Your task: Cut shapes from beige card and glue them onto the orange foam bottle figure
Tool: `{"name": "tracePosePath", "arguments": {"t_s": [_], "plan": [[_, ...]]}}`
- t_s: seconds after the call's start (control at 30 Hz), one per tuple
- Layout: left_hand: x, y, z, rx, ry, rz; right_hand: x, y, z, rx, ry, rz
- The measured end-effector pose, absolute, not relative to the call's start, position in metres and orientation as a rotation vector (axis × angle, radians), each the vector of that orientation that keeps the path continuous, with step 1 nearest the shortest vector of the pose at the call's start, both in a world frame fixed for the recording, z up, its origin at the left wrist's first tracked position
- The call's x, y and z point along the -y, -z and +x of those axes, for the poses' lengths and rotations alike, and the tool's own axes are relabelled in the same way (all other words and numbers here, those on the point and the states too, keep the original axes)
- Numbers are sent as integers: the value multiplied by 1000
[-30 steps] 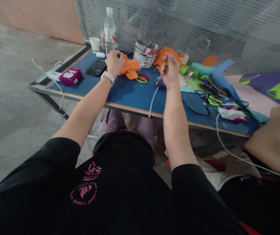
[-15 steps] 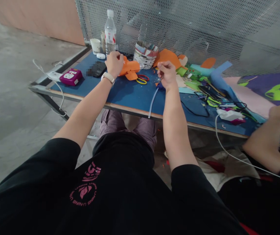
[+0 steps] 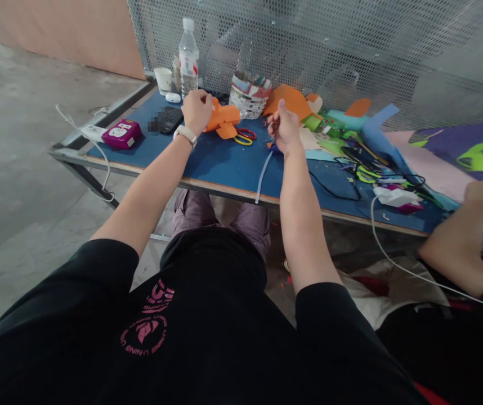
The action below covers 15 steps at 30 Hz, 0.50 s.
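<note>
One blue-topped table [image 3: 224, 163] stands on a concrete floor [image 3: 17, 169], backed by a perforated metal screen [image 3: 351, 45]. Along its far edge are one water bottle [image 3: 189, 56], one paper cup [image 3: 164, 80] and one woven basket [image 3: 250, 94]. One pink box [image 3: 121, 133] lies at the left, and one pair of scissors [image 3: 245, 135] mid-table. The left hand [image 3: 197, 109] is clenched around an orange foam piece [image 3: 224, 119] just left of the scissors. The right hand [image 3: 284, 128] has its fingers curled in, perhaps pinching something too thin to make out. One other person's arm [image 3: 465, 247] rests near right.
</note>
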<state>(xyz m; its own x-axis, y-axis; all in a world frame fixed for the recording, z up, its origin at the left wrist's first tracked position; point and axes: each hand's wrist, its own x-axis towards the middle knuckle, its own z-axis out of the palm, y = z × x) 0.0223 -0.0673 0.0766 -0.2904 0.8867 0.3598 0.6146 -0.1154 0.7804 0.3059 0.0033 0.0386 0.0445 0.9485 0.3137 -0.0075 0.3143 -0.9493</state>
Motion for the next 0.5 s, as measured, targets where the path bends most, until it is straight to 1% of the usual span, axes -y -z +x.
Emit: {"name": "tracePosePath", "arguments": {"t_s": [0.13,0.33,0.5], "plan": [[67,-81,22,-1944,-1230,1701,8,-46,304,1404,-895,-1044],[53,-72,20,-1954,-1343,1713,11,-46,302,1415,-940,-967],[47,-69,18,-1966,-1328,1713,-9,-34,308,1362,-790,-971]]}}
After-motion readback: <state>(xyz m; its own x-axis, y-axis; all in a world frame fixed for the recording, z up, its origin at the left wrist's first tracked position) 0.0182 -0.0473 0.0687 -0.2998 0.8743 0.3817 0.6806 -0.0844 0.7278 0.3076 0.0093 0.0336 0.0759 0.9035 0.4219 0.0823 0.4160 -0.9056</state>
